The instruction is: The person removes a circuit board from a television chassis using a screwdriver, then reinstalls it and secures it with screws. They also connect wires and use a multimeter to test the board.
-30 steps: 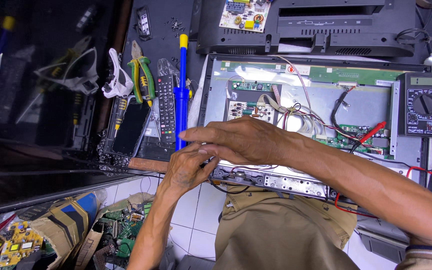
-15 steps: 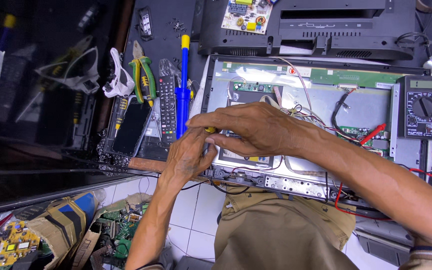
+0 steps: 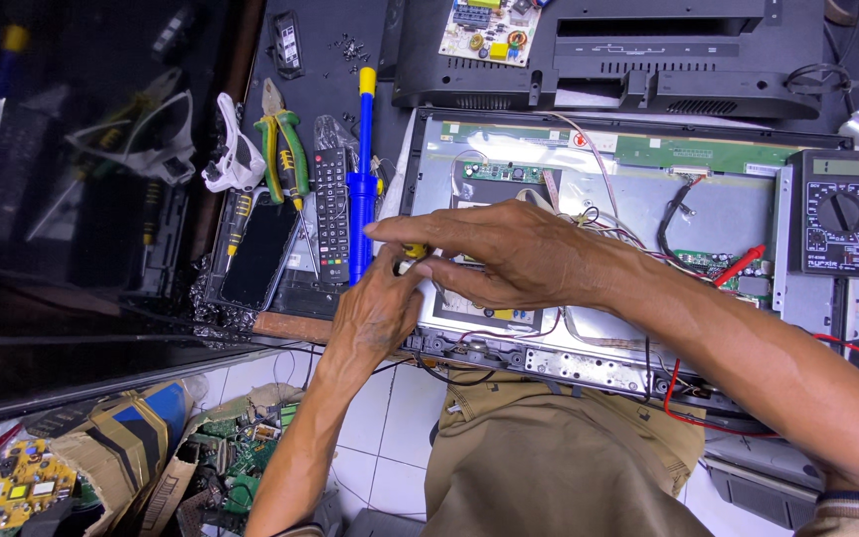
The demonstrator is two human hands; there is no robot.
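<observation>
grey multimeter screen (image 3: 840, 167) at far right; dark phone screen (image 3: 259, 253) left of the remote; torn cardboard box (image 3: 121, 447) bottom left

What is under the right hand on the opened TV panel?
Under the right hand lies the panel's metal back, with white wires emerging by the wrist. A yellow-tipped tool shows between it and the left hand. Whatever sits beneath the palm is covered.
</observation>
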